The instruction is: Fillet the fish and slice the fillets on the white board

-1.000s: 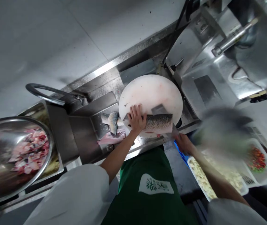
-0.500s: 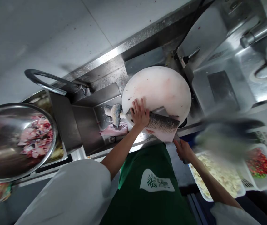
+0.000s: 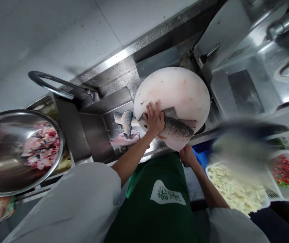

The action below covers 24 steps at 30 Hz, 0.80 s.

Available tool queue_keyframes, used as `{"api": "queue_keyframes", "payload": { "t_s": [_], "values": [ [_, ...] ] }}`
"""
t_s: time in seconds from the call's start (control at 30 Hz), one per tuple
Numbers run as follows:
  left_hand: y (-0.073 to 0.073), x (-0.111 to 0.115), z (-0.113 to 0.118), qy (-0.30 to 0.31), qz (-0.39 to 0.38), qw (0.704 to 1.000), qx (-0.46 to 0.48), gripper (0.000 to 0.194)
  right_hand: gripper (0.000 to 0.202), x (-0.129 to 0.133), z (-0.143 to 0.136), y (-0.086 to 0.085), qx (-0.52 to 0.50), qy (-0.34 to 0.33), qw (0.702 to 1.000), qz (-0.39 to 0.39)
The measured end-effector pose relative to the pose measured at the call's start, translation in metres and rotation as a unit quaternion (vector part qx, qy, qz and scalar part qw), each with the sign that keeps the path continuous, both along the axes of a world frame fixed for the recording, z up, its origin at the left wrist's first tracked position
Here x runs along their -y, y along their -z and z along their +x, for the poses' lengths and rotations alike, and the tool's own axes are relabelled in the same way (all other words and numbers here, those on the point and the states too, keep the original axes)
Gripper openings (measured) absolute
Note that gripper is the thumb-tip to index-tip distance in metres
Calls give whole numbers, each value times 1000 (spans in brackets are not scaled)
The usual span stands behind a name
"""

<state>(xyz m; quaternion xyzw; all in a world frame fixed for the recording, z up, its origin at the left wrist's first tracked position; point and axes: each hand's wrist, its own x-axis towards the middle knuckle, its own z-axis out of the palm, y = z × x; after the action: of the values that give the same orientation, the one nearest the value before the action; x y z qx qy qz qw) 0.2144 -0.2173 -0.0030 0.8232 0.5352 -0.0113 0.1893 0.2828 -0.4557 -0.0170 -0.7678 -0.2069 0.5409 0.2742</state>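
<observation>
Fish (image 3: 177,130) on the round white board (image 3: 179,86), both my hands on the job.
I see my left hand (image 3: 154,120) flat on it, fingers spread; my right hand (image 3: 188,156) curls round the knife (image 3: 170,111) handle at the near side, the blade mostly hidden by the fish. Fish pieces (image 3: 127,123) lie in the sink (image 3: 92,130).

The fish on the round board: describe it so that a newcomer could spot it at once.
Start at the white round board. Near its lower edge, under the left hand, lies the dark-speckled fish, larger than the fish pieces in the sink.
</observation>
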Motion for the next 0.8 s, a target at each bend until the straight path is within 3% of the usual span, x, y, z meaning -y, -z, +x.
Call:
{"api": "queue_keyframes", "payload": {
  "t_s": [0.1, 0.2, 0.3, 0.37, 0.43, 0.5, 0.6, 0.73, 0.8],
  "values": [
    [6, -7, -5, 7, -7, 997, 71, 64, 19, -8, -7, -1, -32, 30, 999, -6],
    [7, -15, -24, 33, 3, 992, 125, 58, 23, -2, -4, -2, -54, 51, 997, -10],
    [-1, -4, -51, 171, 6, 974, 146, 47, 24, 3, 2, -1, -56, 52, 997, -3],
    [-10, 21, -61, 343, -1, 928, 149, 39, 22, 3, 6, 1, -55, 48, 997, 7],
    [-19, 53, -57, 502, 3, 854, 138, 36, 17, 2, 10, 1, -59, 46, 997, 23],
    [-27, 81, -43, 598, 15, 794, 111, 35, 14, 1, 14, 2, -66, 46, 996, 40],
    [-34, 93, -15, 656, 29, 751, 61, 37, 15, 1, 17, 3, -74, 39, 994, 67],
    [-40, 72, 1, 713, 36, 700, 24, 48, 27, 3, 18, 8, -89, 35, 993, 74],
    [-45, 66, 1, 721, 42, 691, 11, 49, 30, 3, 18, 9, -105, 40, 991, 71]
  ]
}}
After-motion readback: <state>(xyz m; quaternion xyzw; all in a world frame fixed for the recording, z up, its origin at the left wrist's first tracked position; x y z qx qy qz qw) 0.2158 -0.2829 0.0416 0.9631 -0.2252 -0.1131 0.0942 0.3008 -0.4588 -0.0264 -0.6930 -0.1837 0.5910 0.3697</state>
